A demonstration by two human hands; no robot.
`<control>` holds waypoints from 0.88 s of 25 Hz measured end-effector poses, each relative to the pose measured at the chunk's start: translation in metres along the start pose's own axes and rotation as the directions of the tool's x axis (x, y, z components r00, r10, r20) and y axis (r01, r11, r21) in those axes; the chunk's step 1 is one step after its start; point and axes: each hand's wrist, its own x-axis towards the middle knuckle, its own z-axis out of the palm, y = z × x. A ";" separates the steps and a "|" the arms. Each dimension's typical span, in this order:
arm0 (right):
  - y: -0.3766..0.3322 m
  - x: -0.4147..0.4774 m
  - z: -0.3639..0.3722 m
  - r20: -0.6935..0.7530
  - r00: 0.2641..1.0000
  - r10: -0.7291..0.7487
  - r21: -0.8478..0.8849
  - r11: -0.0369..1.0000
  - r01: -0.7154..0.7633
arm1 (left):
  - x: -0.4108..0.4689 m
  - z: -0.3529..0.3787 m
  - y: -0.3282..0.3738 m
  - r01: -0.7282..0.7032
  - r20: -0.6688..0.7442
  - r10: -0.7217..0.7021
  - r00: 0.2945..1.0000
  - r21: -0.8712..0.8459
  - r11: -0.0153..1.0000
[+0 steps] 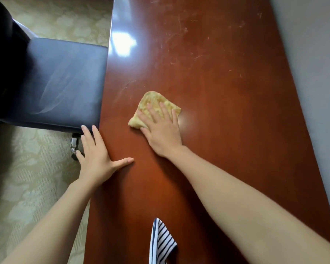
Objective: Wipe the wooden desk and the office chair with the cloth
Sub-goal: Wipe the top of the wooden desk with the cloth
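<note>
Yellow cloth (pixel 154 103) is being pushed along the counter (pixel 217 63) under a flat, open-fingered right hand (pixel 162 132); farther strokes are probably needed next.

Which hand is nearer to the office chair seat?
Left. The left hand lies on the desk edge, fingertips beside the chair seat; the right hand presses the cloth farther in on the desk.

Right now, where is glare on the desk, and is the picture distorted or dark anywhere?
Head view: bright glare on the desk near the chair; a fainter sheen right of the cloth under the right hand; the wide lens bows the desk's edges; the chair back, top left, is nearly black.
</note>
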 end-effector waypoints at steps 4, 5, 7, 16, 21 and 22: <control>0.002 -0.056 0.007 0.047 0.982 -0.181 -0.014 0.983 0.181 | -0.006 0.009 -0.004 0.039 0.008 -0.038 0.999 -0.208 0.977; 0.009 -0.072 0.007 0.055 0.972 -0.227 -0.013 0.974 0.228 | -0.006 0.010 -0.005 0.022 -0.003 -0.023 1.000 -0.200 0.980; 0.025 -0.107 0.011 0.056 0.948 -0.312 -0.052 0.948 0.315 | -0.005 0.011 -0.007 -0.003 -0.005 0.002 1.000 -0.185 0.983; 0.119 -0.095 -0.025 0.289 0.723 -0.628 -0.264 0.673 0.691 | 0.003 0.007 -0.012 0.008 0.124 0.014 0.992 -0.175 0.984; 0.101 -0.008 -0.034 0.246 0.874 -0.419 -0.245 0.846 0.474 | 0.005 0.000 -0.015 -0.007 0.248 0.050 0.967 -0.172 0.985; 0.093 0.010 -0.036 0.225 0.901 -0.371 -0.246 0.873 0.421 | 0.005 -0.001 -0.015 -0.009 0.257 0.052 0.965 -0.169 0.986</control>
